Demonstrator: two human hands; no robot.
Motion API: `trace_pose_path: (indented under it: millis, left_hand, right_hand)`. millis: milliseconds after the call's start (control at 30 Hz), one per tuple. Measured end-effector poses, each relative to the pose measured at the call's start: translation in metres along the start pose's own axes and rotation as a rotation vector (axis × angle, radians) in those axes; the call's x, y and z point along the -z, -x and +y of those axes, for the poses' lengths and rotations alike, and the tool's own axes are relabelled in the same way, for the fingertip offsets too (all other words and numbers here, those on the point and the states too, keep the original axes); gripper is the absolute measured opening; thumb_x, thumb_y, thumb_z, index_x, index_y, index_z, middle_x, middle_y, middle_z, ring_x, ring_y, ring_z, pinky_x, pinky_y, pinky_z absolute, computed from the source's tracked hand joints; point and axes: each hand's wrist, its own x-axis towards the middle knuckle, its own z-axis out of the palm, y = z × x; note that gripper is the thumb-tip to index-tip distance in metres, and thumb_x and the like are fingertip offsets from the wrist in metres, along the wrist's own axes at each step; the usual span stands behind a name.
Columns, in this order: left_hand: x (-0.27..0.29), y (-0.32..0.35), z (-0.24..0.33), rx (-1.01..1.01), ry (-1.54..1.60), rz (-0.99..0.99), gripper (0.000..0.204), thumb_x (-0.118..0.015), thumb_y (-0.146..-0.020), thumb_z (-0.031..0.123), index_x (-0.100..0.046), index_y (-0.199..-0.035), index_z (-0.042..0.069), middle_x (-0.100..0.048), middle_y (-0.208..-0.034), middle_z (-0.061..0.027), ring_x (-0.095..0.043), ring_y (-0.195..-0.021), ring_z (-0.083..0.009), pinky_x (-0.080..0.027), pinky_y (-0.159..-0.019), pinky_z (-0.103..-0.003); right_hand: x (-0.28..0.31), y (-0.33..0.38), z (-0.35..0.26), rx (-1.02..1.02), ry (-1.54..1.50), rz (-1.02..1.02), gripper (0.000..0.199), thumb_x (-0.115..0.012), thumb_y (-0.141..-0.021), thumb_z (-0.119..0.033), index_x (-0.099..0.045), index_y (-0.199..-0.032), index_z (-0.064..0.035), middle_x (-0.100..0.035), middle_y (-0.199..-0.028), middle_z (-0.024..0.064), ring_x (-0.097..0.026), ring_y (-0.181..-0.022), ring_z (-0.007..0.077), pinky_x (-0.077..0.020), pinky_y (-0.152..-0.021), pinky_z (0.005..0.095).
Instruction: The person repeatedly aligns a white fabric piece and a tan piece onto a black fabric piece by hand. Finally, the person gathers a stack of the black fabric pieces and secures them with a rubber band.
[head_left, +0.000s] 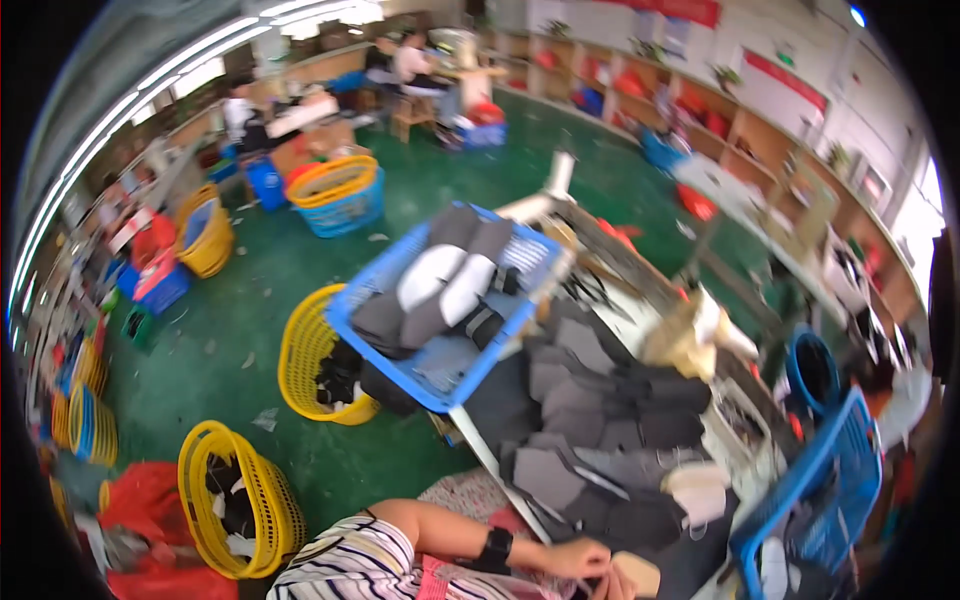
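At the lower edge, my left hand (577, 558) reaches in from the left, a black band (494, 548) around its wrist. Its fingers are closed; blur hides what they pinch. My right hand (617, 584) is close beside it, partly cut off, closed on a small beige rounded piece (638, 574). Just beyond both hands, dark grey padded fabric pieces (575, 455) cover the worktable in overlapping stacks. A cream fabric piece with thin loops (697, 492) lies on them to the right.
A blue basket (445, 398) of grey and white pieces rests at the table's far left. Yellow baskets (293, 355) stand on the green floor (250, 270) to the left. Another blue basket (850, 470) tilts at the right, near a white tray (765, 440). People (412, 65) sit far off.
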Motion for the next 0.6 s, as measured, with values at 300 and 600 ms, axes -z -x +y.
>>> trace_pose_path:
  millis: [300, 600]
  left_hand:
    - [-0.006, 0.003, -0.01, -0.126, -0.028, 0.073, 0.021, -0.06, -0.09, 0.02, -0.066, -0.082, 0.001, -0.065, -0.081, -0.0164, -0.063, -0.076, -0.0291, -0.048, -0.063, -0.039]
    - [0.007, -0.002, -0.031, -0.053, -0.153, -0.023, 0.018, -0.063, -0.086, 0.019, -0.065, -0.081, 0.001, -0.065, -0.074, -0.0144, -0.063, -0.068, -0.0276, -0.049, -0.06, -0.037]
  right_hand:
    - [0.02, -0.038, 0.052, 1.191, 0.365, -0.053, 0.017, -0.068, -0.085, -0.007, -0.071, -0.101, -0.0026, -0.07, -0.095, 0.0137, -0.067, -0.086, 0.0291, -0.0522, -0.08, 0.0346]
    - [0.003, -0.011, -0.012, -0.24, -0.098, -0.13, 0.013, -0.068, -0.083, -0.005, -0.072, -0.096, -0.0042, -0.07, -0.092, 0.012, -0.067, -0.08, 0.0276, -0.0528, -0.075, 0.0359]
